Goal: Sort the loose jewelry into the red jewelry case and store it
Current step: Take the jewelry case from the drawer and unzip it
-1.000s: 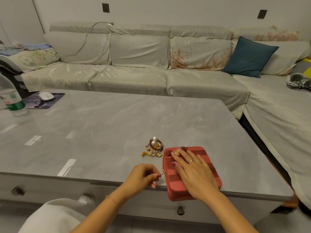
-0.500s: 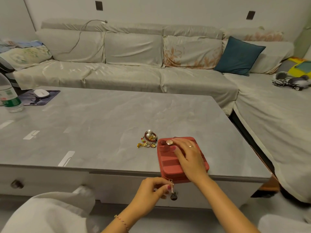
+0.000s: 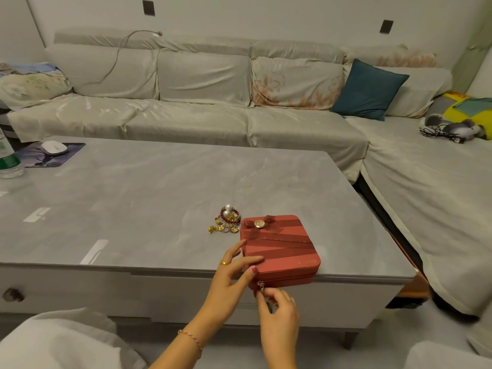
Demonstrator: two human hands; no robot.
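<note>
The red jewelry case (image 3: 279,246), closed, with a dark ribbon bow and a gold button on its lid, lies at the front edge of the grey table (image 3: 133,198). A small heap of loose jewelry (image 3: 226,221) (pearls, red beads, gold rings) lies just left of the case's far corner. My left hand (image 3: 234,272) presses its fingers against the case's near left corner and steadies it. My right hand (image 3: 277,312) pinches the zipper pull (image 3: 261,285) at the case's front left corner, below the table edge.
A water bottle (image 3: 6,155) and a white mouse (image 3: 54,147) on a dark pad stand at the table's far left. A grey sofa wraps behind and to the right, with a teal cushion (image 3: 368,90). Drawer knobs sit under the table front.
My hands have swapped: the right hand left the lid and took the zipper pull, while the left let go of the pull and now braces the case's corner. The lid is uncovered.
</note>
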